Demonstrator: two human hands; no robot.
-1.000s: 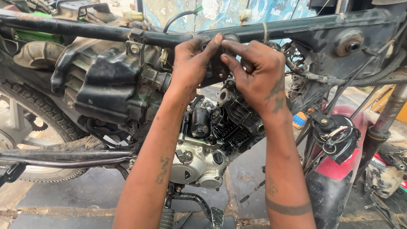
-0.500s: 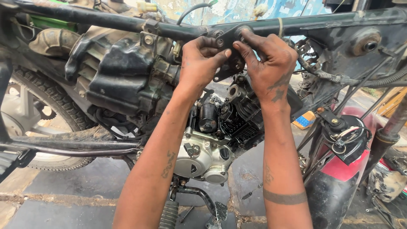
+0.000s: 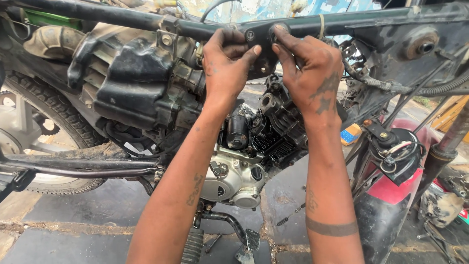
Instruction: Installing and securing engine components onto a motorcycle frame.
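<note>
A stripped motorcycle stands in front of me, its dark frame tube (image 3: 122,17) running across the top. Both hands reach up to a black bracket (image 3: 261,54) hanging from that tube. My left hand (image 3: 227,66) pinches the bracket's left edge, thumb near a bolt head (image 3: 250,35). My right hand (image 3: 310,68) presses its fingertips on a second bolt (image 3: 278,30) at the bracket's right side. Below the hands sits the engine (image 3: 244,161), with a black cylinder and a silver crankcase.
A grimy black air-box housing (image 3: 132,88) fills the left. The rear tyre (image 3: 49,142) is behind it. A red fuel tank (image 3: 391,205) with a horn and wires stands on the right. A footpeg (image 3: 193,244) and loose spring (image 3: 288,215) lie on the stone paving.
My view has shifted right and downward, so the bike sits further right and higher. Both hands stay on the bracket, fingers working slightly upward toward the bolts.
</note>
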